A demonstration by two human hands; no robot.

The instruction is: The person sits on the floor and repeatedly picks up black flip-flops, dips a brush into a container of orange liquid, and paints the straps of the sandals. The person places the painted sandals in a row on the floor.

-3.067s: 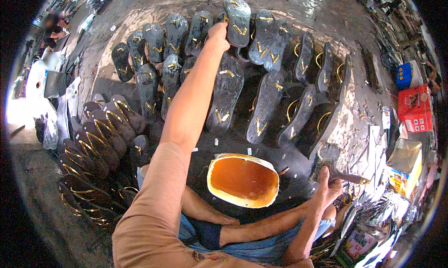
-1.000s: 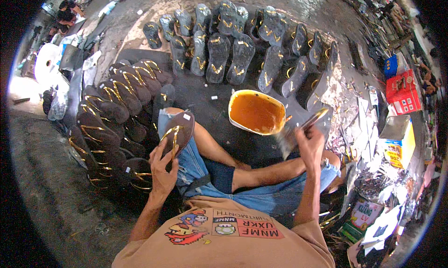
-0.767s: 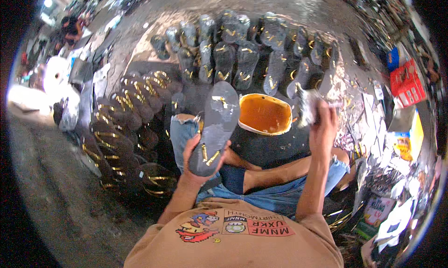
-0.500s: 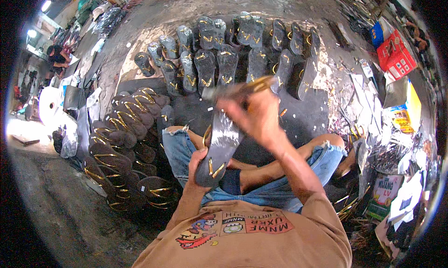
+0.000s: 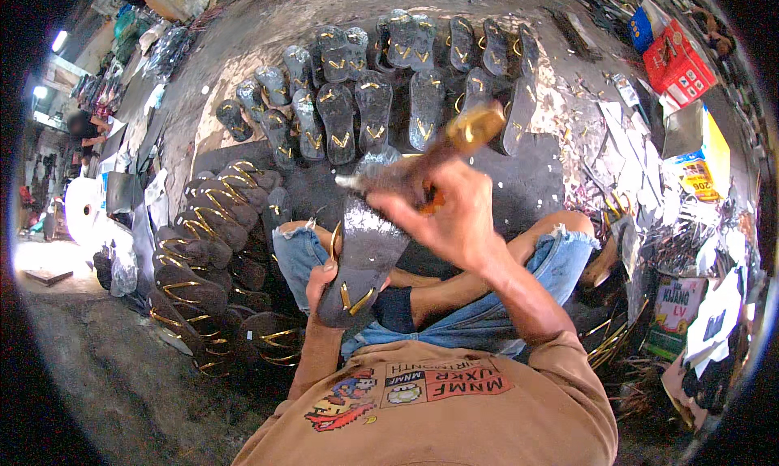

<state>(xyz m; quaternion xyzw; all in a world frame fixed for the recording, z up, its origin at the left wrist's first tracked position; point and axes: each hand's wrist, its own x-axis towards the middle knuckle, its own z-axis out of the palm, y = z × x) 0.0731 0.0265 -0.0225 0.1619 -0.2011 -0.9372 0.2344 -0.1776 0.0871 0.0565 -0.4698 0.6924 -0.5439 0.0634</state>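
Note:
My left hand (image 5: 321, 284) grips the edge of a dark flip-flop sole (image 5: 350, 267), thumb along its side. The sole is tilted above my crossed legs with its underside up. Gold strap ends show near its lower end, and its upper half gleams as if wet. Closed around the handle of a brush (image 5: 469, 131), my right hand (image 5: 456, 214) is over the upper part of the sole. The brush is smeared by motion; its pale tip is at the sole's upper left, and I cannot tell if they touch.
Beyond my legs lie rows of dark flip-flop soles (image 5: 337, 121), gold strap ends showing. Gold-strapped flip-flops (image 5: 219, 210) are stacked at left. A red box (image 5: 680, 64), a yellow carton (image 5: 704, 161), a tin can (image 5: 675, 316) and scraps crowd the right. Another person is at far left.
The sole and my left hand have shifted slightly left. My right hand has tilted the brush, its tip lower and further left. The shiny patch on the sole looks broader.

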